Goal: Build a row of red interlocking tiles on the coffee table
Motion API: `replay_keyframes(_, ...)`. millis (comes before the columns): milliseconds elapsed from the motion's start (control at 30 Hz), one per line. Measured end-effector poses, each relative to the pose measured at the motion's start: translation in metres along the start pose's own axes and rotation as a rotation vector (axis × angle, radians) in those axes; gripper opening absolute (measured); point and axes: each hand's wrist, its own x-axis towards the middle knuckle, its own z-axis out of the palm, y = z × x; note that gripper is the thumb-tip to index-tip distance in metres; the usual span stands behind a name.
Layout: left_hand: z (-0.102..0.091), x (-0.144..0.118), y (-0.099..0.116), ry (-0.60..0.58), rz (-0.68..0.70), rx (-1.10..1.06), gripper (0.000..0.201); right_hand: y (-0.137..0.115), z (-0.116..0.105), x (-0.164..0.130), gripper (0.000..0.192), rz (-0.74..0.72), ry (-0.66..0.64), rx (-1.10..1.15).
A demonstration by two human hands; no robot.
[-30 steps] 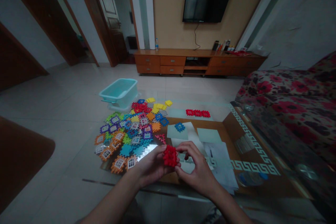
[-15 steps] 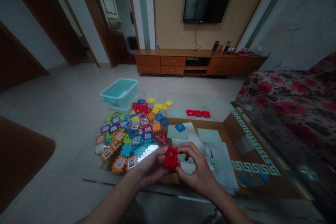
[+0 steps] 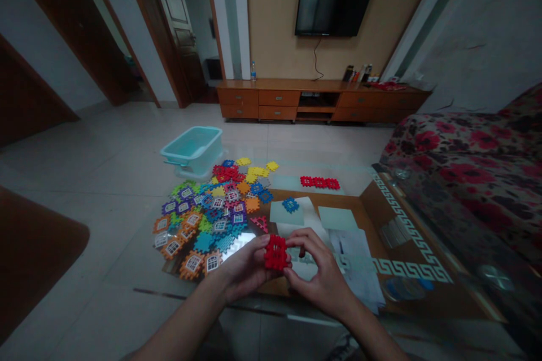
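Note:
Both hands meet over the near edge of a glass table [image 3: 139, 271]. My left hand [image 3: 243, 268] grips a red block [image 3: 275, 252] built of interlocking plastic tiles. My right hand [image 3: 319, 271] pinches the same block from the right, thumb and fingers on its side. A heap of loose coloured tiles [image 3: 207, 208] lies to the left of the hands. Farther back a flat red strip of joined tiles [image 3: 319, 182] rests on the glass, and a single blue tile [image 3: 290, 204] sits on a pale card.
A turquoise plastic tub [image 3: 192, 149] stands at the table's far left. Papers and cards [image 3: 351, 248] lie under the glass at my right. A floral sofa [image 3: 474, 169] borders the right side. A TV cabinet [image 3: 322, 98] lines the far wall.
The red block has stayed between both hands, shifting only slightly. My right fingers have adjusted their hold on its right side.

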Motion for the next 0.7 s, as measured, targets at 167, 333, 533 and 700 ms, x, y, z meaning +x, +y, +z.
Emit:
replay_keyframes(167, 0.003, -0.001, 0.0, 0.002, 0.0, 0.005, 0.035, 0.001, 0.0, 0.0, 0.039, -0.026, 0.016, -0.008)
replay_keyframes(333, 0.004, -0.001, 0.001, -0.023, 0.0, 0.023, 0.034, 0.001, 0.001, 0.0, 0.04, -0.051, 0.042, -0.037)
replay_keyframes(533, -0.007, 0.008, -0.003, 0.081, 0.089, 0.135, 0.037, 0.012, -0.005, 0.001, 0.04, -0.099, 0.053, -0.128)
replay_keyframes(700, -0.018, 0.015, -0.003, 0.229, 0.187, 0.388, 0.039, 0.023, -0.015, 0.0, 0.038, -0.121, 0.047, -0.254)
